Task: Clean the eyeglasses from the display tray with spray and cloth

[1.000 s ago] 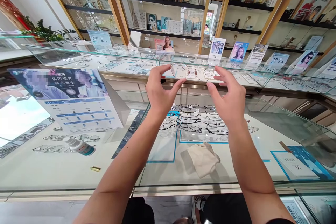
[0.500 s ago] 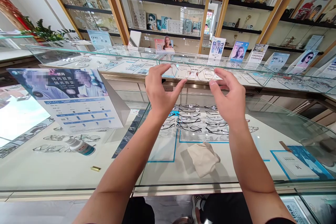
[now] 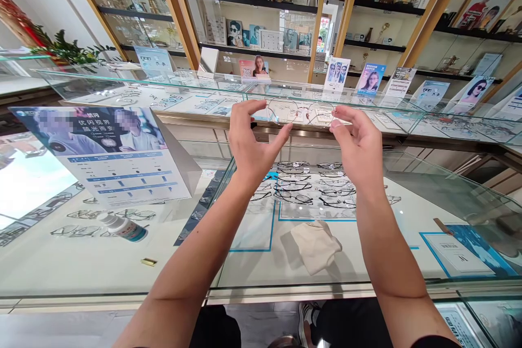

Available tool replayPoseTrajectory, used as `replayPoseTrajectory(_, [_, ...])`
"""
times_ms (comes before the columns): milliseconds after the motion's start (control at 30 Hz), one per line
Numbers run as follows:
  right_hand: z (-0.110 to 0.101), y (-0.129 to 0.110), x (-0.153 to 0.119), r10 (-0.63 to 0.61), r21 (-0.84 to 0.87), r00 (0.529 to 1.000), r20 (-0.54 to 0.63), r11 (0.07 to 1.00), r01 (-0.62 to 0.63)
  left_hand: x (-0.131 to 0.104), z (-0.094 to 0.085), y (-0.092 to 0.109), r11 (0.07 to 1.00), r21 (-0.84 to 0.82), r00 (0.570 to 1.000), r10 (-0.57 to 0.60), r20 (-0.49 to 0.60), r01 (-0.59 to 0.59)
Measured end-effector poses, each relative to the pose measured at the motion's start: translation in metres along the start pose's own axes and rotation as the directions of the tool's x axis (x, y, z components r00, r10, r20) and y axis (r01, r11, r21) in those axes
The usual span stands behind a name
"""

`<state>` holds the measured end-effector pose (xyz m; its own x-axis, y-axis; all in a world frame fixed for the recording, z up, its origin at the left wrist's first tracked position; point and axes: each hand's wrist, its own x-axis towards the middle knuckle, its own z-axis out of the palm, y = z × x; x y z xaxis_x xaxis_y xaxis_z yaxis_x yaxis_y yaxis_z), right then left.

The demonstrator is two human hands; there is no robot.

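Note:
Raised in front of me is a pair of thin-rimmed round eyeglasses [image 3: 283, 112], held up between my two hands over the glass counter. My left hand [image 3: 252, 138] has its index fingertip at the left edge of the frame and its thumb close to the lower left rim. At the other side, my right hand [image 3: 361, 144] pinches the right edge with thumb and bent fingers. A crumpled cream cloth [image 3: 316, 246] lies on the counter below, between my forearms.
Rows of eyeglasses [image 3: 293, 196] show under the counter glass [image 3: 253, 277]. To the left stand a tent-shaped sign [image 3: 122, 157] and a tipped spray bottle [image 3: 124, 227], near a small gold-coloured piece [image 3: 149, 262]. Another display case [image 3: 187, 111] runs across behind.
My right thumb and hand have shifted slightly to the right along the eyeglasses' edge. The eyeglasses stay at nearly the same height, and my left hand has barely moved.

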<state>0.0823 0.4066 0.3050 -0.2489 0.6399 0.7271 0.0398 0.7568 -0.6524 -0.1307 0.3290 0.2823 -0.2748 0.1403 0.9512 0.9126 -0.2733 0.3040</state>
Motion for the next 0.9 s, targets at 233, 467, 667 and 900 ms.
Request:
replayPoseTrajectory(233, [-0.006,-0.016,-0.001,0.022,0.025,0.998,-0.063,0.999,-0.02,-0.004,0.0,0.007,0.999,-0.037,0.999,-0.02,-0.043,0.018])
replayPoseTrajectory(467, [-0.007,-0.007,-0.032,0.112,0.117,0.993,-0.046,0.987,-0.106,-0.031,-0.012,0.013,0.996,-0.083,0.999,0.033,-0.042,-0.037])
replayPoseTrajectory(667, [0.018,0.044,-0.071,0.347,0.281,0.934,0.08,0.891,-0.355,-0.09,-0.023,-0.016,0.997,-0.037,0.992,-0.065,0.105,0.069])
replayPoseTrajectory(900, [0.039,0.08,-0.087,0.519,0.395,0.836,0.178,0.741,-0.544,-0.119,-0.02,-0.038,0.985,-0.028,0.969,-0.162,0.184,0.17])
